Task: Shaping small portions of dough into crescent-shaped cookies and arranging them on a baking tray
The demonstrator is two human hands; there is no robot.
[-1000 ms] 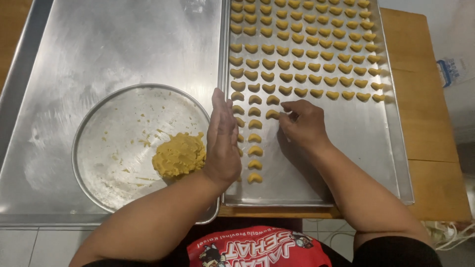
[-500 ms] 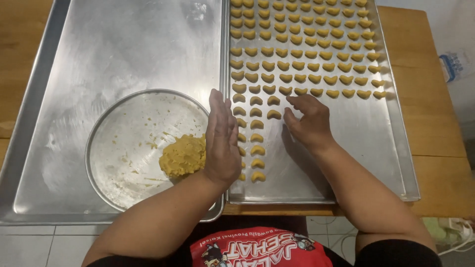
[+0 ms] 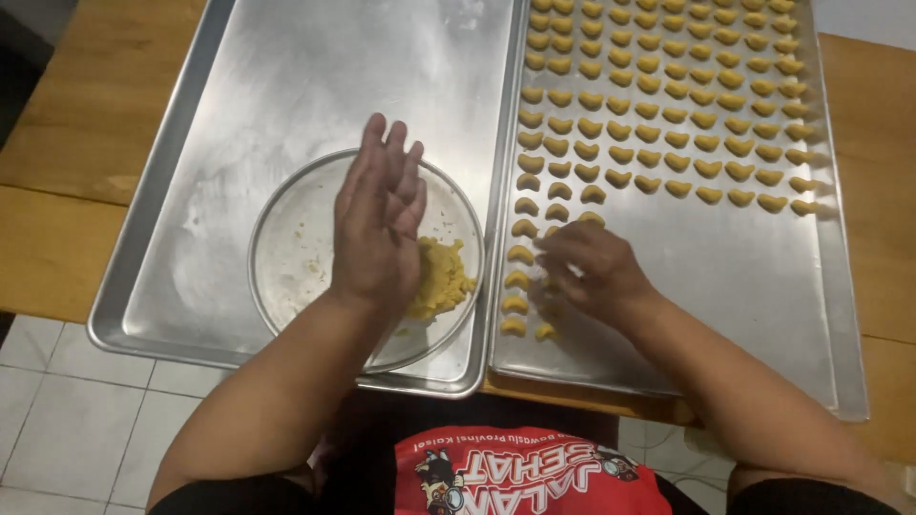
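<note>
Landmark: round metal dish (image 3: 286, 248).

Step in hand, as judged: laying out shaped dough pieces. Right hand (image 3: 592, 272), fingers curled down, touches the right tray (image 3: 744, 286) beside the crescent column (image 3: 520, 253), right of the dish; whether it pinches a piece I cannot tell. Left hand (image 3: 377, 224) hangs flat and empty, fingers apart, over the dish. Dough lump (image 3: 439, 277) sits inside the dish, at its right side.

Next move likely calls for pinching fresh dough.

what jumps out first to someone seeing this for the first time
Rows of small yellow crescent dough pieces fill the far part of the right-hand metal tray. The right hand rests at that tray's near left corner, while the open left hand hovers over a round pan holding a dough lump.
</note>
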